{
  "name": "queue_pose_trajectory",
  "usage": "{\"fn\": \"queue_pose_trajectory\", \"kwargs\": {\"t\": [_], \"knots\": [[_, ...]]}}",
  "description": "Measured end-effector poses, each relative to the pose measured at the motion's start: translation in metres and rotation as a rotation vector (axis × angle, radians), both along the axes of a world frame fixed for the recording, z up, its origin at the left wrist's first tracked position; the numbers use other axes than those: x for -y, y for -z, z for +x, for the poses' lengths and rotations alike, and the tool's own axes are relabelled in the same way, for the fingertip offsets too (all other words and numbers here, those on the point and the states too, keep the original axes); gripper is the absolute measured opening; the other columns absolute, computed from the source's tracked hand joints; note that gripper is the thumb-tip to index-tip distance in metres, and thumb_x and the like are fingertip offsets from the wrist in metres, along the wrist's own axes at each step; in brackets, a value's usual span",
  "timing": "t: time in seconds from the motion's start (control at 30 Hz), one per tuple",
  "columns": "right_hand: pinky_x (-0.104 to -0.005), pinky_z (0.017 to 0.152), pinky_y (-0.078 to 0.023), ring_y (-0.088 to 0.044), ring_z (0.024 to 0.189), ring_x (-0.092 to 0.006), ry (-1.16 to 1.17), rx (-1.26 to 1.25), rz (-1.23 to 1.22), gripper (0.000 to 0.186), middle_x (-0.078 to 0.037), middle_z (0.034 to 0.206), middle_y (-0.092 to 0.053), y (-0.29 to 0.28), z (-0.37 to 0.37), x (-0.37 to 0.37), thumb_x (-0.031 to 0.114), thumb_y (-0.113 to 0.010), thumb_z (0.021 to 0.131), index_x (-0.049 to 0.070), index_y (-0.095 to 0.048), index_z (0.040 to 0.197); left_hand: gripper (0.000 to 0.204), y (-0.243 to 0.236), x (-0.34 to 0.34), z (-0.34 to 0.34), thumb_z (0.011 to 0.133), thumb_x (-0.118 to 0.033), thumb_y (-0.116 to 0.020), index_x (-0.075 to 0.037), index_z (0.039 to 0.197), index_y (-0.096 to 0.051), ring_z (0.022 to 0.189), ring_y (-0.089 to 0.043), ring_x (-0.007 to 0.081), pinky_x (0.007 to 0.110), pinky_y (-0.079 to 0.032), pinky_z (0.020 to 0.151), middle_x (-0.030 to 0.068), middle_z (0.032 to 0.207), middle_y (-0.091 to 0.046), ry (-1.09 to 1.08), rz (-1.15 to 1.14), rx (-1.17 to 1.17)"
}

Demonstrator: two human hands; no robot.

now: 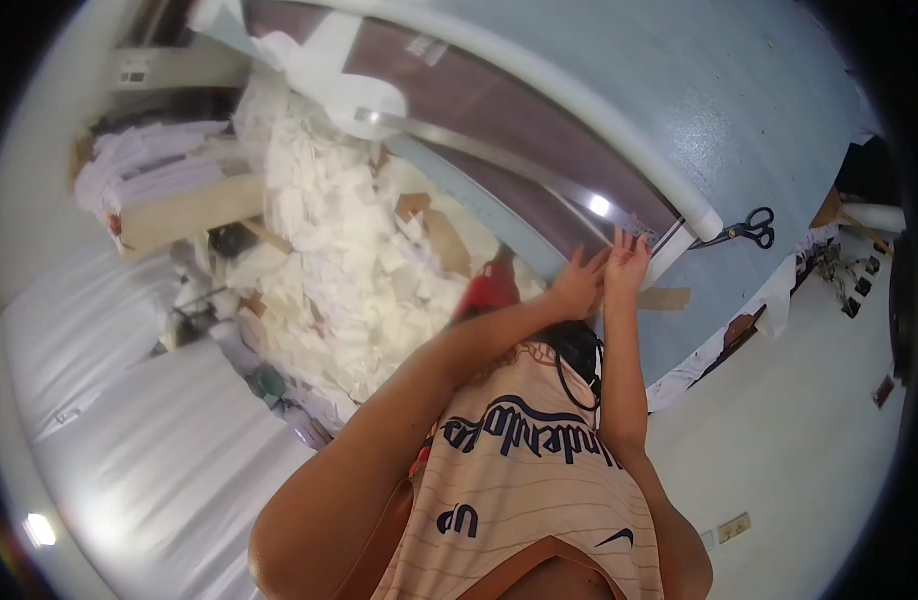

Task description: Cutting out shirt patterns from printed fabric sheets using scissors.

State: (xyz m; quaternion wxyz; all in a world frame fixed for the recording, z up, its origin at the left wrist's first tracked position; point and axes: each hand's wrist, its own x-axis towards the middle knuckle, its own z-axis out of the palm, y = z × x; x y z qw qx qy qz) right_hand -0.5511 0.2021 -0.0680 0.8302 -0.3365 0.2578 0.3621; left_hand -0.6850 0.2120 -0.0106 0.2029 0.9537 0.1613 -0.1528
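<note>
A long shiny metal straightedge (pixel 499 157) lies across a dark maroon sheet (pixel 459 90) on the blue-grey table. Close together at the sheet's near right end are both my hands. My left hand (pixel 579 287) has its fingers stretched out over the table's near edge, slightly blurred. Beside it, my right hand (pixel 627 262) is turned up with fingers apart, next to the near end of the straightedge. Neither hand shows anything held. A white roll (pixel 579 95) runs along the sheet's far side. Black-handled scissors (pixel 747 231) lie just right of the roll's end.
A tan strip (pixel 664 299) lies on the table (pixel 779 110) right of my hands. Rounded white pieces (pixel 369 105) rest at the sheet's far left. White scraps (pixel 329 250) are heaped left of the table, near a cardboard box (pixel 189 210). Dark cords hang at right.
</note>
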Motion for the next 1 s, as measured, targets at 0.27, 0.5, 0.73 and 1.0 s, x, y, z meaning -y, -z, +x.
{"fn": "queue_pose_trajectory", "kwargs": {"t": [0.27, 0.5, 0.73, 1.0], "knots": [[-0.0549, 0.1, -0.06, -0.067, 0.114, -0.0383, -0.12, 0.098, -0.231, 0.018, -0.023, 0.118, -0.064, -0.007, 0.011, 0.008, 0.007, -0.058, 0.104, -0.007, -0.051, 0.112, 0.058, -0.004, 0.004, -0.003, 0.082, -0.043, -0.074, -0.013, 0.131, -0.07, 0.152, -0.026, 0.0364, 0.066, -0.026, 0.116, 0.0173, 0.16, -0.037, -0.078, -0.031, 0.138], [-0.0349, 0.082, -0.06, -0.073, 0.095, -0.0276, -0.399, 1.136, -1.014, 0.024, -0.015, 0.111, -0.072, -0.023, 0.081, 0.072, 0.014, -0.067, 0.1, -0.004, -0.067, 0.115, 0.042, 0.0, -0.005, -0.029, 0.086, -0.032, -0.076, -0.008, 0.12, -0.068, 0.129, -0.049, 0.0379, 0.05, -0.046, 0.1, 0.0189, 0.139, -0.051, -0.614, -0.259, 0.247], [-0.0483, 0.113, -0.039, -0.049, 0.136, -0.0403, -0.507, 2.135, -1.404, 0.038, -0.021, 0.142, -0.058, -0.016, 0.279, 0.048, 0.016, -0.062, 0.1, 0.007, -0.061, 0.137, 0.035, 0.0, 0.0, 0.004, 0.098, -0.038, -0.065, -0.003, 0.103, -0.068, 0.074, -0.069, 0.0388, 0.049, -0.054, 0.071, 0.0165, 0.08, -0.07, -0.907, -0.389, 0.338], [-0.0498, 0.108, -0.043, -0.052, 0.128, -0.0382, -1.001, 1.961, -1.368, 0.053, -0.012, 0.133, -0.062, -0.025, 0.329, 0.131, 0.001, -0.062, 0.084, 0.013, -0.061, 0.135, 0.05, 0.024, 0.02, 0.008, 0.102, -0.046, -0.059, 0.001, 0.092, -0.072, 0.075, -0.075, 0.0288, 0.04, -0.058, 0.068, 0.0168, 0.079, -0.073, -0.822, -0.814, -0.059]]}}
